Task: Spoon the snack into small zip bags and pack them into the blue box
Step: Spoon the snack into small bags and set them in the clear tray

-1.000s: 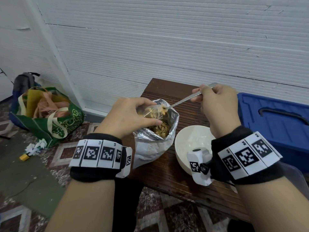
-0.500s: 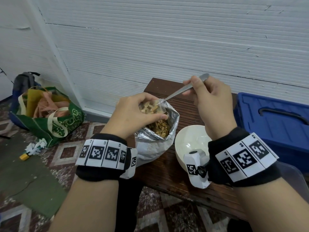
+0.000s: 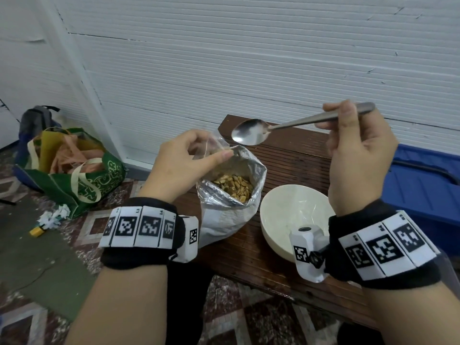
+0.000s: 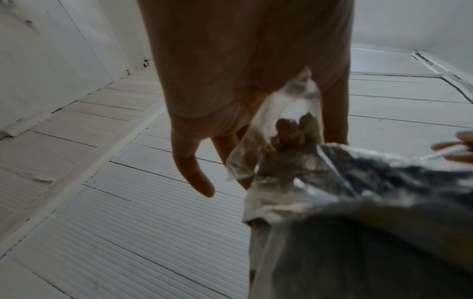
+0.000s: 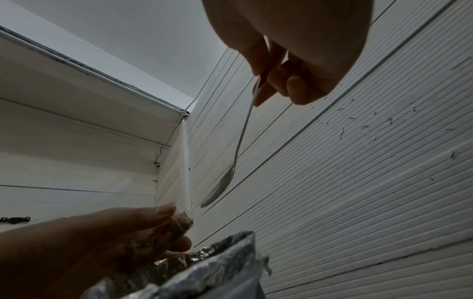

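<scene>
Two hands were busy over the foil snack bag (image 3: 230, 195). Left hand (image 3: 179, 165) pinched a small clear zip bag (image 3: 214, 146) by its mouth between thumb and fingertips, just above the foil bag's left rim. Right hand (image 3: 358, 150) was clenched round the handle of a metal spoon (image 3: 251, 131), bowl empty, raised over the far side of the foil bag.

Step in hand, as I read it: go back in for another scoop. To do it well, hold the zip bag mouth open and steady right over the foil bag so spills drop back in, take modest scoops, tip slowly off the spoon's tip.

Zip bag looked thin, floppy and transparent; the left wrist view showed a few brown snack pieces (image 4: 291, 131) in its bottom. Fill level was hard to judge, probably low. Foil bag stood open on the wooden bench (image 3: 298, 155), tan snack visible inside. White bowl (image 3: 286, 215) sat just right of it; blue box (image 3: 428, 185) further right, lid on.
</scene>
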### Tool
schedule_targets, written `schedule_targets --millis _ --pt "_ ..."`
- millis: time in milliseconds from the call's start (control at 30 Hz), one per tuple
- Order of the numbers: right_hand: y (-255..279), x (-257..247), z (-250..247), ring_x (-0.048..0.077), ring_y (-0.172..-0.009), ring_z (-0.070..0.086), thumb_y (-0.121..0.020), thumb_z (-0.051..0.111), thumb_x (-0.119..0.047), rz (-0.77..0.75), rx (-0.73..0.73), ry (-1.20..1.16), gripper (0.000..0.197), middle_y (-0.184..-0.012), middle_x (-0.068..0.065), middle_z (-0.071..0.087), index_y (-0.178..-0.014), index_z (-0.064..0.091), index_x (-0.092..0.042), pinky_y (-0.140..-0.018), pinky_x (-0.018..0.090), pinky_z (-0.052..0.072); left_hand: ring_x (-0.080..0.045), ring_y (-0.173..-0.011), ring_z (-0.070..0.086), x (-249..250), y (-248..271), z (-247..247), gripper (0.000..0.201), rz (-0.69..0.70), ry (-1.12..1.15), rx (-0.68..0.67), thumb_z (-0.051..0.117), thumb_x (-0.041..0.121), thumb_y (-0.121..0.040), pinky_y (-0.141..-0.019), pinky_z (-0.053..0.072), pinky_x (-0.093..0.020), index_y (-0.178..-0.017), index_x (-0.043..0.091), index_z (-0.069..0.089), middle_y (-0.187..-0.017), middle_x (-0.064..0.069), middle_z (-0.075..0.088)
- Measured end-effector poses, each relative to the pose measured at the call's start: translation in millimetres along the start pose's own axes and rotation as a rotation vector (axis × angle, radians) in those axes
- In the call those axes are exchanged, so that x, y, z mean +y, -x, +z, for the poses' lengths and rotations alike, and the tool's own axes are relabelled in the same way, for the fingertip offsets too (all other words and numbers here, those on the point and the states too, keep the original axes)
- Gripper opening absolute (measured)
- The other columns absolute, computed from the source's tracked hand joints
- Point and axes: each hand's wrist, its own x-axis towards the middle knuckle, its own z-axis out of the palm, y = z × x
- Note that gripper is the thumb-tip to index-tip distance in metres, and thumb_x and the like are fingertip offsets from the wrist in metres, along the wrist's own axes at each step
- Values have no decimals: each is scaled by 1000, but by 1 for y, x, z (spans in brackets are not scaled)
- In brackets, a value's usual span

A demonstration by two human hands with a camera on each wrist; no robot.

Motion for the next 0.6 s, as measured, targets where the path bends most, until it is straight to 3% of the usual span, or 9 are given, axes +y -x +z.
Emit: schedule_targets --millis 100,200,333,433,500,600 --pt "3 5 -1 3 -66 55 -98 48 -25 37 26 70 24 -78 0 67 -83 64 -16 -68 25 41 -3 -96 67 -1 1 -4 42 -14 29 0 76 48 -71 -89 55 -31 -103 23 66 -98 9 73" --pt "11 7 2 0 -69 59 -98 49 -21 21 -94 189 23 -76 -10 65 -83 65 -15 -69 19 46 -3 -94 67 -1 1 -4 39 -17 18 -1 77 47 -71 -91 53 -33 -100 23 67 -93 11 73" --pt "28 12 14 6 -76 59 -96 48 -25 -168 -366 394 26 -81 -3 67 -89 69 -11 -70 16 44 -1 -96 65 -1 1 -3 36 -11 0 2 77 49 -69 -89 50 -24 -96 26 67 -92 13 72" --pt "39 19 22 8 -79 57 -95 51 -20 -279 -480 429 23 -81 1 67 -91 70 -8 -74 12 40 -3 -100 64 -2 1 -2 38 -6 -21 -27 77 52 -67 -92 48 -27 -95 29 68 -96 13 72" --pt "46 23 26 12 -78 58 -94 52 -18 -295 -522 446 21 -81 3 67 -91 70 -8 -73 17 43 -2 -102 63 -2 0 -2 39 1 -44 -44 77 53 -67 -92 48 -27 -96 29 69 -101 14 71" --pt "54 27 32 16 -76 60 -93 50 -20 -223 -533 465 24 -79 4 66 -88 69 -7 -71 27 45 1 -100 62 -1 1 -2 42 9 -60 -50 76 56 -64 -85 44 -17 -95 29 69 -100 15 70"
